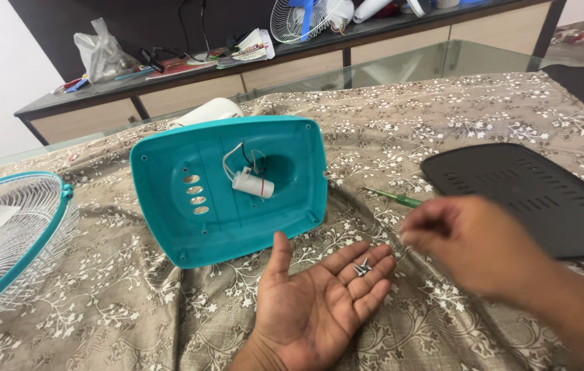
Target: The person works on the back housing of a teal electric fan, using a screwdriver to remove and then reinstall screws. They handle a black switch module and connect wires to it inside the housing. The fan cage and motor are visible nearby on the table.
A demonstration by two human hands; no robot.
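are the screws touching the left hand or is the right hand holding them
Touching the left hand: the head view shows the screws lying on its open fingers. The blurred right hand is apart from them.

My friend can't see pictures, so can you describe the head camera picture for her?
A left hand lies palm up holding small screws, while the blurred right hand hovers beside it. Behind them, on a flowered cloth, sit an upturned teal fan base, a green screwdriver and a black cover plate.
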